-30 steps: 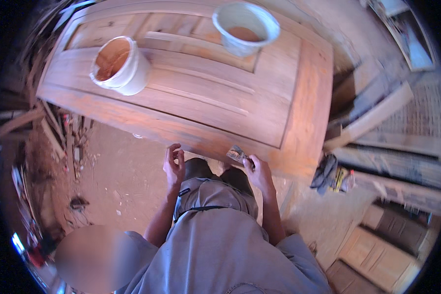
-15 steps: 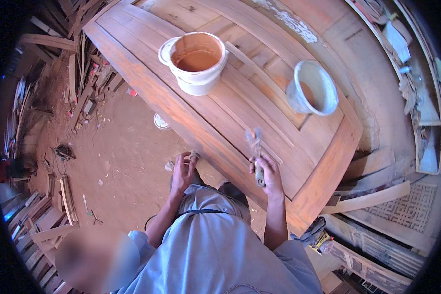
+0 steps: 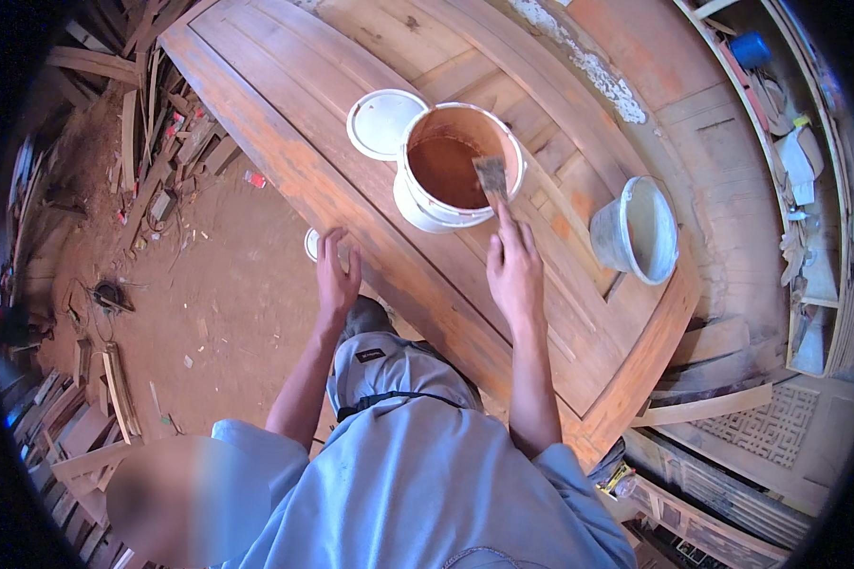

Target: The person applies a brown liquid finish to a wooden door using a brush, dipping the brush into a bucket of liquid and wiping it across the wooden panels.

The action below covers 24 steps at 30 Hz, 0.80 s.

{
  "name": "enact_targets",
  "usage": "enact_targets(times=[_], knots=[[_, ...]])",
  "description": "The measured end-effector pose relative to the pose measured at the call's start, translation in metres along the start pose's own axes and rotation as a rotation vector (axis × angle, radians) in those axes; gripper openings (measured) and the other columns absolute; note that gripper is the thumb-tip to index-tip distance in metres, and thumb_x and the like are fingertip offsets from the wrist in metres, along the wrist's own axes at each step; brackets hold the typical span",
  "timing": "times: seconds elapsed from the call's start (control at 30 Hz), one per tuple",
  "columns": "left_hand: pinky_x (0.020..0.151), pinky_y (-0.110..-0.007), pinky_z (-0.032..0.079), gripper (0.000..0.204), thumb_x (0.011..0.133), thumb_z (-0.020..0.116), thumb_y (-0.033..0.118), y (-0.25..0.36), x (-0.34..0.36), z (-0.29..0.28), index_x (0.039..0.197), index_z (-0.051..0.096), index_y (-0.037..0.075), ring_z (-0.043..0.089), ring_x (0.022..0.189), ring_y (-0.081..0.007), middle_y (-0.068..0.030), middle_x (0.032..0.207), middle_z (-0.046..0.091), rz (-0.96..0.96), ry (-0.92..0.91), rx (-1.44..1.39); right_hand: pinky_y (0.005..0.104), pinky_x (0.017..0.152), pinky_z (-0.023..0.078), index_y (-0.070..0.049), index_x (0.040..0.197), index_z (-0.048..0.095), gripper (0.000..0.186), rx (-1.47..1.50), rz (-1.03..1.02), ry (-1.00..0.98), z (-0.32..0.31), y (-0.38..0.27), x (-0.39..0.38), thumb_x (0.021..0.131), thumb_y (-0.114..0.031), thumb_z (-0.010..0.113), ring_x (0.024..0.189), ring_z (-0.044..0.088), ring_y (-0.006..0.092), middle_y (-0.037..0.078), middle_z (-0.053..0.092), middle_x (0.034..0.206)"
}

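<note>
My right hand is closed round the handle of a paintbrush. Its worn bristles are held over the near right rim of a white bucket with reddish-brown liquid inside. This bucket stands on a large panelled wooden door that lies flat. Close to the door's near left edge is my left hand, its fingers curled round a small greyish thing that I cannot make out. A round white lid rests beside the bucket, on its left.
A second, pale bucket sits tilted in view on the door's right part. Wood scraps are heaped on the dirt floor at left. Shelving and a carved lattice panel stand at right. Below the door's left edge lies a white round object.
My right hand has moved the paintbrush up and forward to the white bucket. The left hand has shifted forward and left along the door's edge. The view has moved too.
</note>
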<state>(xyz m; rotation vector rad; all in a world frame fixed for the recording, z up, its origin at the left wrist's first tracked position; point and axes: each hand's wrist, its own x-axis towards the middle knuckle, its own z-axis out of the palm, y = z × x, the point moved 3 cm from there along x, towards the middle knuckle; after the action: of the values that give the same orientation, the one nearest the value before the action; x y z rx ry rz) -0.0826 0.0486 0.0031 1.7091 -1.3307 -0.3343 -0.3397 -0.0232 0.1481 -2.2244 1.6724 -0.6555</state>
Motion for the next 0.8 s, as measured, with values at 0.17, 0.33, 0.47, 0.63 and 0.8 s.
enact_targets(times=[0.17, 0.33, 0.47, 0.63, 0.8], knots=[[0.099, -0.047, 0.043, 0.034, 0.09, 0.063, 0.011, -0.024, 0.081, 0.023, 0.12, 0.053, -0.002, 0.052, 0.118, -0.0423, -0.0239, 0.125, 0.054, 0.095, -0.051, -0.006, 0.0431, 0.077, 0.054, -0.003, 0.141, 0.047, 0.048, 0.11, 0.023, 0.27, -0.014, -0.006, -0.001, 0.094, -0.005, 0.054, 0.092, 0.066, 0.0333, 0.02, 0.063, 0.105], [0.109, -0.051, 0.035, 0.043, 0.089, 0.068, 0.023, -0.045, 0.107, 0.045, 0.123, 0.054, 0.0, 0.049, 0.125, -0.0386, -0.0215, 0.131, 0.053, 0.213, -0.141, 0.232, 0.041, 0.075, 0.054, -0.004, 0.136, 0.053, 0.044, 0.139, 0.077, 0.199, -0.009, -0.014, 0.016, 0.092, -0.005, 0.056, 0.089, 0.067, 0.0324, 0.018, 0.064, 0.101], [0.114, -0.052, 0.029, 0.047, 0.089, 0.068, 0.03, -0.043, 0.111, 0.053, 0.125, 0.056, 0.002, 0.047, 0.13, -0.0345, -0.0168, 0.135, 0.054, 0.191, -0.257, 0.286, 0.043, 0.071, 0.056, -0.008, 0.128, 0.059, 0.038, -0.034, 0.107, 0.007, -0.019, -0.034, 0.054, 0.089, -0.007, 0.058, 0.086, 0.069, 0.0314, 0.015, 0.065, 0.101], [0.115, -0.051, 0.028, 0.048, 0.088, 0.069, 0.032, -0.048, 0.114, 0.052, 0.124, 0.058, 0.003, 0.045, 0.133, -0.0326, -0.0141, 0.136, 0.054, 0.167, -0.245, 0.25, 0.0478, 0.076, 0.056, -0.002, 0.11, 0.063, 0.024, -0.298, 0.069, -0.295, 0.021, -0.035, 0.116, 0.089, -0.013, 0.059, 0.086, 0.069, 0.0367, 0.019, 0.064, 0.1], [0.115, -0.051, 0.028, 0.05, 0.087, 0.07, 0.032, -0.045, 0.116, 0.051, 0.125, 0.058, 0.003, 0.045, 0.133, -0.0321, -0.0132, 0.137, 0.054, 0.121, -0.265, 0.239, 0.05, 0.08, 0.055, 0.001, 0.098, 0.064, 0.019, -0.358, 0.077, -0.39, 0.058, -0.027, 0.144, 0.087, -0.015, 0.062, 0.087, 0.069, 0.0397, 0.023, 0.064, 0.1]])
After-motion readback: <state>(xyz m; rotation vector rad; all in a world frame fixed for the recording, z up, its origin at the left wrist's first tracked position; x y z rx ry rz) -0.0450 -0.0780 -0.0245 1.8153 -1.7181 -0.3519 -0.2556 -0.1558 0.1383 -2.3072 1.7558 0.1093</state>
